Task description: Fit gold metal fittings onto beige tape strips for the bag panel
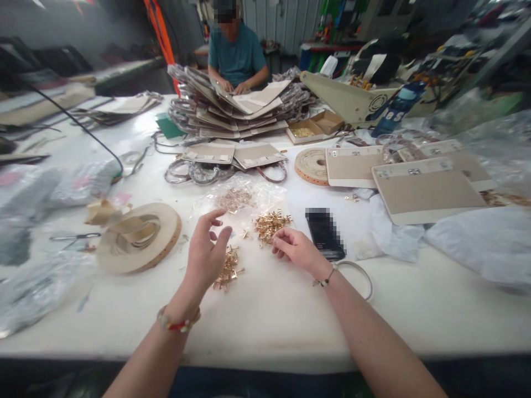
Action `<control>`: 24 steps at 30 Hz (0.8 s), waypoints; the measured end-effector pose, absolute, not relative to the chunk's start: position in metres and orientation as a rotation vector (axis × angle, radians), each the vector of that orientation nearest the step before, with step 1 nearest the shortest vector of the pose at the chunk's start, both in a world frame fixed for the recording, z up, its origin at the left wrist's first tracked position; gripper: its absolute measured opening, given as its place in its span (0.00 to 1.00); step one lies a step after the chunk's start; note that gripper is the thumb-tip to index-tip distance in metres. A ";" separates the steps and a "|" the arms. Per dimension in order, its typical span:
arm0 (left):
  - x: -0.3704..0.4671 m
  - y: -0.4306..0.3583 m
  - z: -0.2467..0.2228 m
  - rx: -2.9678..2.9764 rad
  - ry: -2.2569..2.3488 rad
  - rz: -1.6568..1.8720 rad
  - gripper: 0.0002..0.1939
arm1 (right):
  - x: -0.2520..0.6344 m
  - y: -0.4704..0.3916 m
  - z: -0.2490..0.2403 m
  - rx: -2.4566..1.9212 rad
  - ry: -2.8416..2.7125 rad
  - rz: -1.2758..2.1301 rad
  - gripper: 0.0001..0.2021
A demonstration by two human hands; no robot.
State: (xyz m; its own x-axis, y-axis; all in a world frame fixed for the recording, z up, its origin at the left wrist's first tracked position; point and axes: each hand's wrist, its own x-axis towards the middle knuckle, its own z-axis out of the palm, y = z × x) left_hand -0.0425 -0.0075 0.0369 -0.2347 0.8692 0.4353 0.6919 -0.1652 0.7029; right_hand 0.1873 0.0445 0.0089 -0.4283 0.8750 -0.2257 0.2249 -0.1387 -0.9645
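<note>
My left hand [206, 251] hovers over the white table, thumb and curled fingers apart, with nothing visible between them. Just below its thumb, a pile of small gold metal fittings [229, 272] is partly hidden by the palm. My right hand [295, 249] is closed, fingertips pinched together at the lower right edge of another pile of gold fittings [269, 222]; whatever they hold is too small to make out. Behind both hands, a clear plastic bag [265, 193] lies with more small metal pieces in it.
A phone [326, 235] and a thin looped strap [365, 275] lie right of my right hand. Tape rolls [166, 243] stand on the left. Beige panels [431, 190] are at right. Across the table, a co-worker [238, 52] handles stacked panels [226, 124].
</note>
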 end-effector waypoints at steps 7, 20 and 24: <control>-0.068 -0.017 0.022 2.086 1.864 0.827 0.26 | 0.188 0.043 0.011 -1.199 -1.737 1.566 0.08; -0.039 -0.014 0.018 2.259 1.868 0.242 0.35 | 0.187 0.041 0.004 -1.139 -1.841 1.489 0.04; -0.035 -0.019 0.006 2.337 1.857 0.343 0.32 | 0.187 0.040 0.003 -1.151 -1.850 1.456 0.03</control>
